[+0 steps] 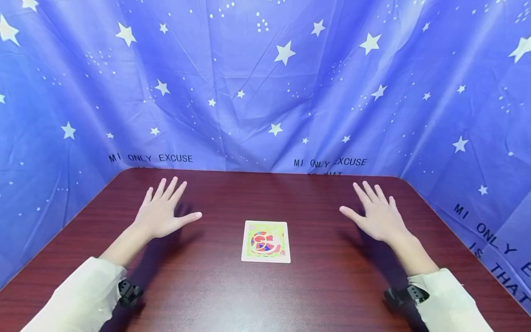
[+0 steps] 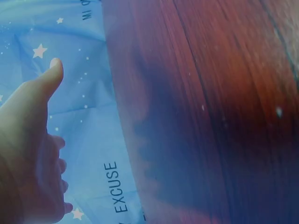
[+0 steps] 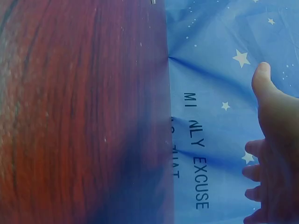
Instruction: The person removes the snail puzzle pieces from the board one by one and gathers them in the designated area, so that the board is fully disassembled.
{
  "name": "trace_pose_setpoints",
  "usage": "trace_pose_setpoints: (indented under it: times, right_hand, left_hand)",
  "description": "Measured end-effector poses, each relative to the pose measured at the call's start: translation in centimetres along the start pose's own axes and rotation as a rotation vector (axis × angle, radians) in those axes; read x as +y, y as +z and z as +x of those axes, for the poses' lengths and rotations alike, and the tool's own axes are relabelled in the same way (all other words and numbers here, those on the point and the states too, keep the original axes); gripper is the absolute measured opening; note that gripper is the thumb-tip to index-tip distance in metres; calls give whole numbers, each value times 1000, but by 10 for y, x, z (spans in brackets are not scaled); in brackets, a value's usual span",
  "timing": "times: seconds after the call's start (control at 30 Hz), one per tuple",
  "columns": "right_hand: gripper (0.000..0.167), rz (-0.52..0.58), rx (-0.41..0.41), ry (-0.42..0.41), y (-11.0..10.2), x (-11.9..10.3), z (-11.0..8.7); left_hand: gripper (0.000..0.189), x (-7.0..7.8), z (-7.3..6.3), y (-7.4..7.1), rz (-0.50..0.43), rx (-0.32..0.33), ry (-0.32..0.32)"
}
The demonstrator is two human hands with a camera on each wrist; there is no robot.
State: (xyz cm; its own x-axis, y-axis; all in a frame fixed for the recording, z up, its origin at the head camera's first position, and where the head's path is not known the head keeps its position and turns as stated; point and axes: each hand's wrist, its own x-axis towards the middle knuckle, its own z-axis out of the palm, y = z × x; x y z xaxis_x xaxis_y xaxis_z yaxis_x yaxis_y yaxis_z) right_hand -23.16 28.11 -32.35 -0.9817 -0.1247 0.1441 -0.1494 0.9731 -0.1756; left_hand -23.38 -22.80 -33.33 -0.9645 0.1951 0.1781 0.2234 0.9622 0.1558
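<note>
Square card [image 1: 266, 242] (a colourful one) on reddish table [image 1: 232, 295], between outspread fingers [image 1: 170, 188].

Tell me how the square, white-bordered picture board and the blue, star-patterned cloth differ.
Size: the square, white-bordered picture board is small; the blue, star-patterned cloth runs past the head view's edges.
Pose: the board lies flat on the dark red wood-grain table; the cloth hangs around it, creased.
Look: the board shows a red-and-blue figure on yellow-green; the cloth has white stars and black lettering on blue.
Both are decorated.
</note>
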Motion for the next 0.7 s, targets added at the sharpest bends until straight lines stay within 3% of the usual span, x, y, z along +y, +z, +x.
trace_pose_setpoints:
  times: [0.17,0.33,0.57,0.7]
  right_hand:
    - [86,24,22,-61,2,-5,-1]
    - [81,72,34,-178,10,-13,-3]
    - [75,191,-63,-286,24,-29,-7]
    - [76,202,-139,-312,29,-41,-9]
  left_hand:
    - [95,8,-3,-1,-23,-4,41]
    - [84,12,-4,3,-67,-43,145]
    - [76,22,-4,14,-111,-69,269]
    - [73,31,-8,19,-107,-114,354]
